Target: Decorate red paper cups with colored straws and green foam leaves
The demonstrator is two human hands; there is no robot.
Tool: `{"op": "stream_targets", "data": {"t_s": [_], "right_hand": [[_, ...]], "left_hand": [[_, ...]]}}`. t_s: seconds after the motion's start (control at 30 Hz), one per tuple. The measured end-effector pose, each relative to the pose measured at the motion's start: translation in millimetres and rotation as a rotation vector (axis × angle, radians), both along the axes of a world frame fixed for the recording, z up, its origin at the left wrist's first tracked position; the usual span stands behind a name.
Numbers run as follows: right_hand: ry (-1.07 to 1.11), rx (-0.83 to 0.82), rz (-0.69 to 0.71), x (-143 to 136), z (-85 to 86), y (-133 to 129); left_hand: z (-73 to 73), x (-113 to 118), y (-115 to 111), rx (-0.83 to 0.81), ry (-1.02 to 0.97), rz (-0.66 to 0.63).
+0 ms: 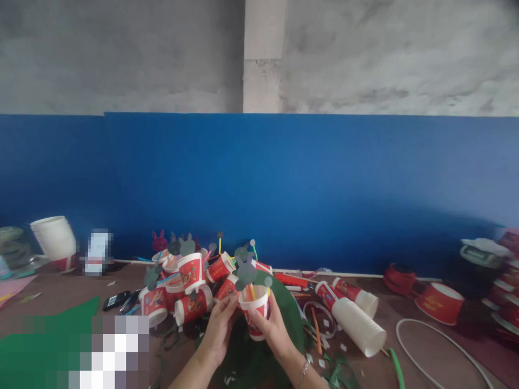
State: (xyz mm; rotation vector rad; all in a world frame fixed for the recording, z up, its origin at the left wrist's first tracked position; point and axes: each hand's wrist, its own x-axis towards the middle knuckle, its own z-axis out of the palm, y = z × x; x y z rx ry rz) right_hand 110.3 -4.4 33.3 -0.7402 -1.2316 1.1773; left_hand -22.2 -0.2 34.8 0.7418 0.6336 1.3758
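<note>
A red and white paper cup (254,319) stands upright in my right hand (275,327), with the thumb across its front and the fingers around its right side. From its mouth rise yellow and orange straws (252,292), a grey rabbit-head cutout (245,273) and a small grey disc (268,282). My left hand (221,324) is at the cup's left side, its fingers pinched together close to the rim; what they pinch is hidden. Behind my left hand lies a pile of similar decorated cups (193,303), some with animal-head cutouts. Beneath the held cup is dark green sheet material (290,310).
Nested white cups (360,327) lie to the right, near paper scraps, a green strip (396,367) and a pale hoop (440,354). A red tub (440,303) stands farther right. At left are a cup stack (54,240) and a phone (97,251). A blue panel (308,189) closes off the back.
</note>
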Motion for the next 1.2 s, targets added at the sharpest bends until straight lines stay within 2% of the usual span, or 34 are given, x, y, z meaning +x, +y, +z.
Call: {"op": "stream_targets", "data": {"t_s": [0.13, 0.23, 0.53, 0.9, 1.2], "right_hand": [[0.021, -0.055, -0.041, 2, -3.5, 4], [0.033, -0.066, -0.072, 1, -5.0, 6], [-0.031, -0.020, -0.036, 2, 1.3, 1], [-0.065, 0.040, 0.025, -1, -12.0, 4], [-0.107, 0.036, 0.015, 0, -11.6, 2]], "left_hand": [[-4.2, 0, 3, -0.047, -0.017, 0.094], [-7.0, -1, 5, -0.087, -0.064, 0.118], [-3.1, -2, 4, -0.148, -0.149, 0.097], [-0.3, -1, 1, -0.139, -0.198, 0.061], [-2.1, -3, 4, -0.142, -0.138, 0.068]]}}
